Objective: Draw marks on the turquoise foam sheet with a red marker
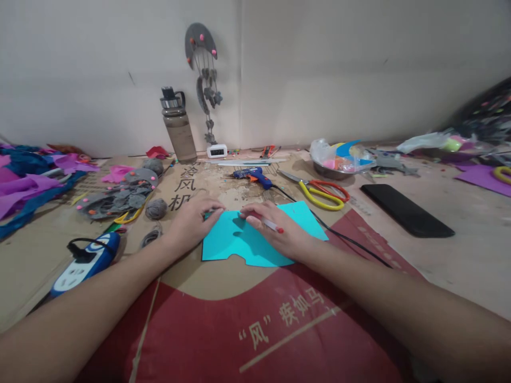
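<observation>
A turquoise craft sheet [223,244] with a notch cut in its lower edge lies on the cardboard in front of me. My left hand [195,221] is at the sheet's upper left corner, thumb and fingers closed over its edge. Whether a small piece is also under those fingers I cannot tell. In my right hand [279,231], which rests on the sheet, is a pen [271,224] with a clear barrel and a red end. Its tip is hidden by the fingers. Just beyond the sheet lie a blue glue gun [255,175] and yellow-and-red-handled scissors [319,194].
A black phone [405,210] and a metal bowl [339,169] of craft bits are at right. The glue gun's cord [351,239] passes beside the sheet. Left are a power strip [85,266], grey yarn [156,209] and felt pieces [123,197]. A water bottle [178,130] stands by the wall.
</observation>
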Available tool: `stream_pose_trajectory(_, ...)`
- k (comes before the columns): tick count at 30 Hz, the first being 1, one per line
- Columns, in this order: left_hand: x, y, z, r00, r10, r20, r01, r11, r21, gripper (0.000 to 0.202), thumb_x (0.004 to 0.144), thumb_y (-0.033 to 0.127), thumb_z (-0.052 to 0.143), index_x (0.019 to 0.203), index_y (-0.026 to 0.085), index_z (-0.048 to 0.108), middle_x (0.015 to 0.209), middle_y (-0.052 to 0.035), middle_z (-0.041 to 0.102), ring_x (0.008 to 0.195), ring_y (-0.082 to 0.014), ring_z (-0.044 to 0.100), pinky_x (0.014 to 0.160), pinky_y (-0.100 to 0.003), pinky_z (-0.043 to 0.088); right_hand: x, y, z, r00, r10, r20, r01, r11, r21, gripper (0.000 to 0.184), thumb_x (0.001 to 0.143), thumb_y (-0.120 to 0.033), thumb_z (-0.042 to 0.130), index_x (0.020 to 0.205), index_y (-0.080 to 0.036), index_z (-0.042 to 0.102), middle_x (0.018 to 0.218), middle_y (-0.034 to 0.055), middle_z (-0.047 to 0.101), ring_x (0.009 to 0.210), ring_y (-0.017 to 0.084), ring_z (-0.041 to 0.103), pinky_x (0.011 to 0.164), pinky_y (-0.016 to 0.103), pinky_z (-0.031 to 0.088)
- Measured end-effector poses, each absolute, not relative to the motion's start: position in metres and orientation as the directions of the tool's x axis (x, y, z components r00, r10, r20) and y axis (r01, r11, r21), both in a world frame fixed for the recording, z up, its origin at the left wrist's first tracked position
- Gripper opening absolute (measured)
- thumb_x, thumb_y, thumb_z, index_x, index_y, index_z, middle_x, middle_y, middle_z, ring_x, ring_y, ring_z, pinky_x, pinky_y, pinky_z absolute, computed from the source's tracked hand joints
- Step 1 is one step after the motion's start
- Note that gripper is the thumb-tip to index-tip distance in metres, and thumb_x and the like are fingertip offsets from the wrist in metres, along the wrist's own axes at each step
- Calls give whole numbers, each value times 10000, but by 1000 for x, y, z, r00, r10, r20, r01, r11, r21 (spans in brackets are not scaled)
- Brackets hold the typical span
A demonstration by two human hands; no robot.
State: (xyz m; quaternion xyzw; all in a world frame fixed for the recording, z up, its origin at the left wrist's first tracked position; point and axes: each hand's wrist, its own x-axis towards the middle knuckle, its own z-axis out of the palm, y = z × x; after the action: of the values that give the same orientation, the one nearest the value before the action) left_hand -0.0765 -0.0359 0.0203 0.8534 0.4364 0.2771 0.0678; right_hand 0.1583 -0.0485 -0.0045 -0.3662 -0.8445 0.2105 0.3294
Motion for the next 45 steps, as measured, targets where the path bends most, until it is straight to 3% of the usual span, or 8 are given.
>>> stream_pose_trajectory(4, -80, -32, 23, 407, 823, 396, 763, -545, 348, 237, 896, 303, 507, 864, 166, 698, 921, -52, 715, 878, -199, 642, 803, -341, 499, 158, -49, -4, -529, 755, 388, 476, 643, -600, 320, 970, -403, 384, 1145, -217, 577, 1117, 50, 647, 1039, 219, 533, 913, 390, 415)
stream_pose_trajectory(9, -77, -35, 16, 669, 624, 404, 605, -773, 192, 256, 925, 270, 469, 1002, 169, 691, 1037, -63, 698, 1004, -185, 618, 905, -327, 481, 159, -52, -1, -538, 760, 364, 477, 631, -612, 321, 971, -398, 382, 1149, -214, 576, 1131, 48, 641, 1065, 218, 525, 940, 389, 404)
stream_pose_trajectory(13, -73, -39, 13, 771, 542, 335, 549, -832, 82, 293, 944, 313, 452, 1086, 172, 666, 1138, -91, 669, 1036, -215, 614, 906, -376, 482, 158, -52, -1, -526, 774, 352, 475, 611, -633, 303, 967, -390, 396, 1158, -233, 572, 1150, 45, 639, 1087, 220, 524, 953, 400, 400)
stream_pose_trajectory(21, -72, -39, 14, 780, 565, 270, 563, -821, 92, 314, 951, 327, 442, 1103, 155, 655, 1126, -101, 668, 1025, -227, 613, 903, -391, 480, 157, -50, 2, -264, 918, 296, 367, 379, -849, 257, 960, -404, 409, 1100, -245, 556, 1074, 32, 680, 1000, 179, 616, 883, 345, 448)
stream_pose_trajectory(33, -71, -40, 16, 776, 575, 261, 566, -816, 114, 305, 950, 332, 443, 1096, 161, 650, 1144, -90, 663, 1046, -225, 605, 914, -399, 470, 157, -50, 2, -320, 888, 331, 427, 447, -786, 258, 957, -406, 420, 1103, -243, 557, 1079, 23, 680, 1015, 178, 598, 884, 341, 431)
stream_pose_trajectory(45, -72, -37, 14, 775, 565, 282, 557, -822, 116, 267, 931, 285, 470, 1065, 156, 663, 1110, -93, 676, 1024, -221, 617, 898, -380, 490, 158, -50, -1, -534, 773, 342, 462, 606, -648, 294, 972, -383, 391, 1157, -234, 564, 1148, 30, 635, 1089, 202, 512, 953, 372, 397)
